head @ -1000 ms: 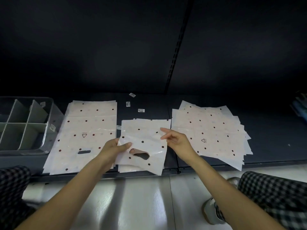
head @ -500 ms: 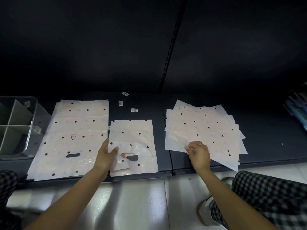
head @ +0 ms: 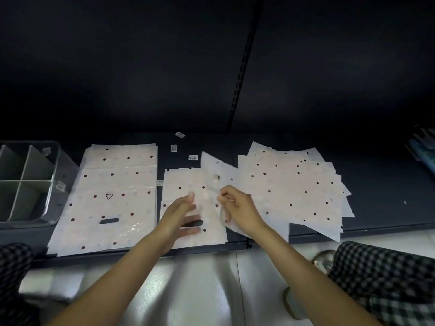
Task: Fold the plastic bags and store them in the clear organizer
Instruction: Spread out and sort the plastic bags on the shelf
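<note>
Right hand [head: 237, 205] has just lifted a bag [head: 217, 170] off right pile [head: 294, 187], fingers pinching it | left hand [head: 181, 212] fingers straight over middle stack [head: 188, 184] | I fold next | organizer [head: 54, 175] far left

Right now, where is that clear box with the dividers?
In the head view the clear organizer sits at the far left of the dark shelf, just left of the large flat stack of dotted bags.
</note>
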